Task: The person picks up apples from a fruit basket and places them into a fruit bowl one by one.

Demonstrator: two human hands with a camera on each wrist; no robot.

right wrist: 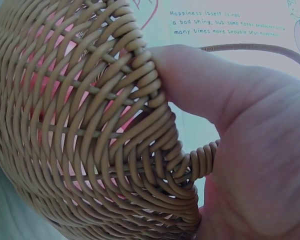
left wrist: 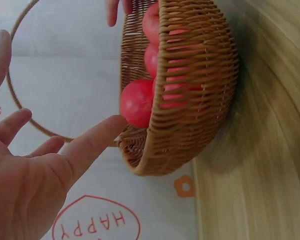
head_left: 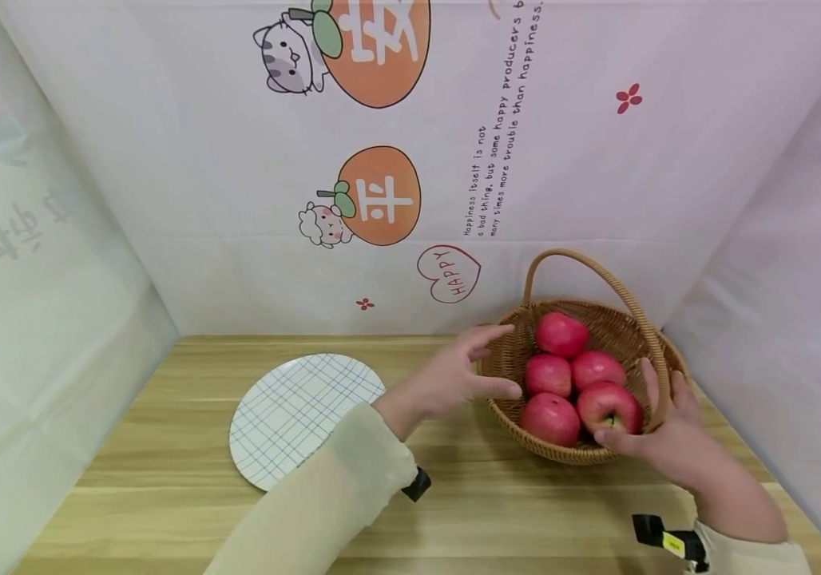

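Resting between seven and eight o'clock from the head view's centre, a round checked plate point(head_left: 303, 411) lies on the wooden table point(head_left: 159, 447). Next along, the left hand point(head_left: 450, 371) is at the nine o'clock side of the wicker basket point(head_left: 572, 455), thumb and index finger wide apart, holding nothing; I cannot tell whether a fingertip touches the weave. The basket stands upright at four o'clock from the view's centre, five red apples point(head_left: 599, 372) gathered inside, its arched handle point(head_left: 644, 323) running from about ten o'clock to four o'clock. By that four o'clock foot is the right hand point(head_left: 676, 438), thumb on the rim and fingers spread about the handle; whether they grip, I cannot tell.

Loaded so, the basket is probably fairly heavy, its weight a little toward seven o'clock. The wicker looks stiff and ribbed enough not to slip; the apples look firm but smooth, likely to roll if tipped and bruise if knocked. Opposite rim points, nine and three o'clock, seem the steadiest hold; the handle alone may let it swing.
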